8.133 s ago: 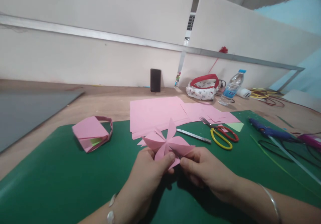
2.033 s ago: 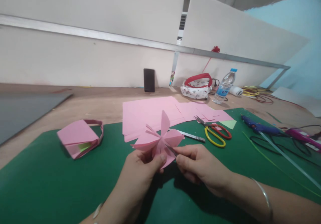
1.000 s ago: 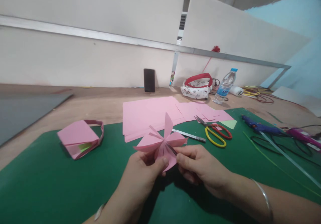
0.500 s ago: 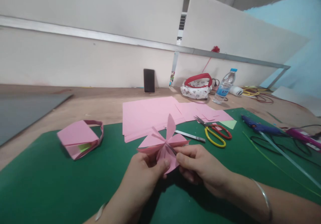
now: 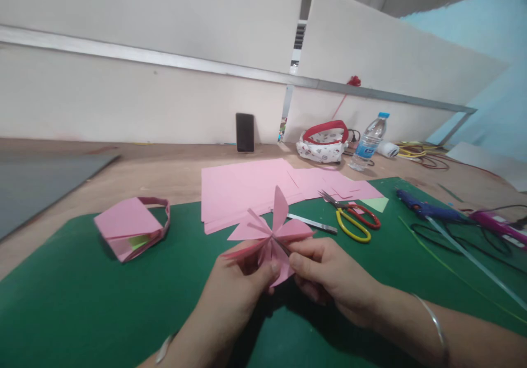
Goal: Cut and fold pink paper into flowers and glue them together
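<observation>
A pink paper flower (image 5: 281, 206) with several pointed petals is held low over the green cutting mat (image 5: 164, 302). My left hand (image 5: 242, 285) is closed on its lower petals, thumb in front and fingers behind. Against the flower's right side, my right hand (image 5: 329, 274) pinches a slim dark pointed tool (image 5: 281, 245), its tip at the flower's centre. Most of that tool is hidden by the fingers, so I cannot tell its exact kind. Just behind the flower lies a slim metal tool (image 5: 315, 223). Scissors (image 5: 354, 225) with yellow and red handles rest to the right.
Pink paper sheets (image 5: 247, 184) lie behind the flower. A folded pink paper piece (image 5: 129, 225) sits left. Toward the right are a blue glue gun (image 5: 428, 206), cables and a green strip (image 5: 436, 277). A phone (image 5: 245, 132), pouch (image 5: 323, 149) and water bottle (image 5: 370, 143) stand at the back.
The left petal of the flower has tilted down over my left hand, and the right petals have shifted slightly. Both hands stay nearly in place.
</observation>
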The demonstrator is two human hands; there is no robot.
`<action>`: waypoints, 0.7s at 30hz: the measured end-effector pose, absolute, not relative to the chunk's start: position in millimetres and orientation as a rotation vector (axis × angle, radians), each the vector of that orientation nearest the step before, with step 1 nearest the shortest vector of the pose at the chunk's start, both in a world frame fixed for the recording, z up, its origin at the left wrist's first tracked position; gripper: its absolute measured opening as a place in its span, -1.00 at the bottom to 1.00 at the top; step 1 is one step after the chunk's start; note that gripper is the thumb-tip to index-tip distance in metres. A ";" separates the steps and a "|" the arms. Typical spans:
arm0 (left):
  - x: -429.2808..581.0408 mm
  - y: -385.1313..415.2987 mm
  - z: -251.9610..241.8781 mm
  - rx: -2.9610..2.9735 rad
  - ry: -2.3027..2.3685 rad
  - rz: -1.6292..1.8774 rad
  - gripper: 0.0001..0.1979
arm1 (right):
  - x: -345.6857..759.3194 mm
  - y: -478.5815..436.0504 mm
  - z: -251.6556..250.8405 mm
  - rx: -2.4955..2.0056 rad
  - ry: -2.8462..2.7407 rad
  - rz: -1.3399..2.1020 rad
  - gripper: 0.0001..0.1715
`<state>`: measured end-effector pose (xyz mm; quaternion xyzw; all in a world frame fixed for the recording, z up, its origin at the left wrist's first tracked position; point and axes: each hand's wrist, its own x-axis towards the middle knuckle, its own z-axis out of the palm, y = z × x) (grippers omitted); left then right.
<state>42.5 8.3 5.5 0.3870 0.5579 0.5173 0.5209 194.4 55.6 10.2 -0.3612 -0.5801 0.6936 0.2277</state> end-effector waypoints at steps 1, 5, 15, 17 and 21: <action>41.9 9.4 3.8 0.945 1.306 1.222 -0.91 | 194.5 55.6 10.5 -1.006 -1.603 1.908 -0.62; 40.0 13.1 -2.2 0.979 1.187 1.178 -0.89 | 194.9 55.5 10.3 -1.012 -1.577 1.931 -0.61; 45.3 6.5 2.0 0.888 1.107 1.161 -0.71 | 195.5 58.1 6.1 -0.920 -1.523 1.983 -0.60; 44.8 6.9 2.4 0.870 1.107 1.155 -0.72 | 195.6 57.8 5.0 -0.912 -1.524 1.982 -0.60; 44.4 6.9 1.9 0.853 1.105 1.151 -0.70 | 195.3 57.7 4.9 -0.929 -1.531 1.968 -0.56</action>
